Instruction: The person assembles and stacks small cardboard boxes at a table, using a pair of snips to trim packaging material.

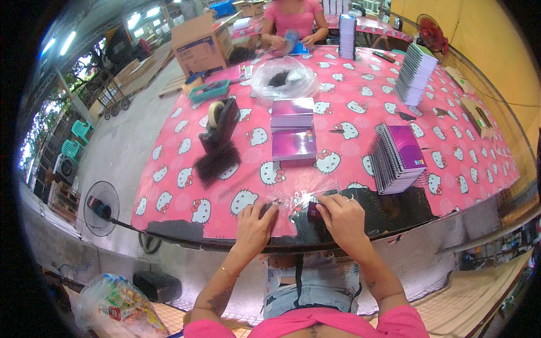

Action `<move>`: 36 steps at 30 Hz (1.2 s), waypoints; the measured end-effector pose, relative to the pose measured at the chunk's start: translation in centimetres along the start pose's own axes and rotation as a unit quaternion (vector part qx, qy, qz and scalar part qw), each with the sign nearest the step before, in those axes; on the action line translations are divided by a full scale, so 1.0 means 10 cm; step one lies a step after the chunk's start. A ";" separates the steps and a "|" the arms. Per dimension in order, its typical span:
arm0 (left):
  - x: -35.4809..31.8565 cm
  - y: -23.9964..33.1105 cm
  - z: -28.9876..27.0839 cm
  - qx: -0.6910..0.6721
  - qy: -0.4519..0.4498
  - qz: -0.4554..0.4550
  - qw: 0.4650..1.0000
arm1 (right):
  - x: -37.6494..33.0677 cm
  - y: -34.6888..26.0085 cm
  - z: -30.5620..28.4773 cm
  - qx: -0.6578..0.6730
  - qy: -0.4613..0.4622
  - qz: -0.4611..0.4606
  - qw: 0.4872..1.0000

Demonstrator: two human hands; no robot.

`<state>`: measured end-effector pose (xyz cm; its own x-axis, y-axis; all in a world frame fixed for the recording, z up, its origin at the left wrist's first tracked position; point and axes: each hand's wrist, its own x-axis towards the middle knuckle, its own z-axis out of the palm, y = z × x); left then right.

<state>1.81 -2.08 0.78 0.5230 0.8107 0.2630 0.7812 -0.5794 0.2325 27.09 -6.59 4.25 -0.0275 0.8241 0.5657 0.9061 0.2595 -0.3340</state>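
At the near edge of the table, my left hand (pixel 255 224) has its fingers curled round a small dark thing, mostly hidden, whose kind I cannot make out. My right hand (pixel 341 218) is closed at the thumb and fingers on a small dark purple piece (pixel 313 210); glare blurs its shape. Shiny clear plastic (pixel 298 201) lies between the two hands. Ahead of them are two small stacks of purple notebooks (pixel 294 144). To the right of my right hand stands a taller stack of purple spiral notebooks (pixel 407 149).
A tape dispenser (pixel 220 125) and a heap of black binding coils (pixel 217 163) lie left. Farther off are a green tray (pixel 209 90), a clear bag (pixel 265 81) holding black coils, a cardboard box (pixel 194 48), and more notebook stacks (pixel 416 73). Another person (pixel 296 25) works across the table.
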 end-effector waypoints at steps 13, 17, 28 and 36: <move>0.11 0.69 0.00 -0.810 -0.096 -0.261 0.516 | -0.02 -0.08 0.00 -0.002 0.018 0.005 1.000; 0.12 0.70 -0.10 -0.524 -0.012 -0.144 0.839 | -0.03 -0.06 0.02 -0.005 0.023 -0.004 1.000; 0.15 -0.03 0.11 -0.048 0.127 -0.045 0.990 | -0.01 -0.06 -0.11 -0.018 -0.004 -0.023 1.000; 0.33 0.36 -0.11 -0.290 0.164 -0.032 0.942 | 0.11 0.26 -1.11 -0.030 -0.001 0.026 0.999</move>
<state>5.96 -1.55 3.48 0.2723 0.8315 0.4843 0.4397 -0.5552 0.7060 34.13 -10.63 12.39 0.0196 0.8372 0.5466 0.9303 0.1850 -0.3167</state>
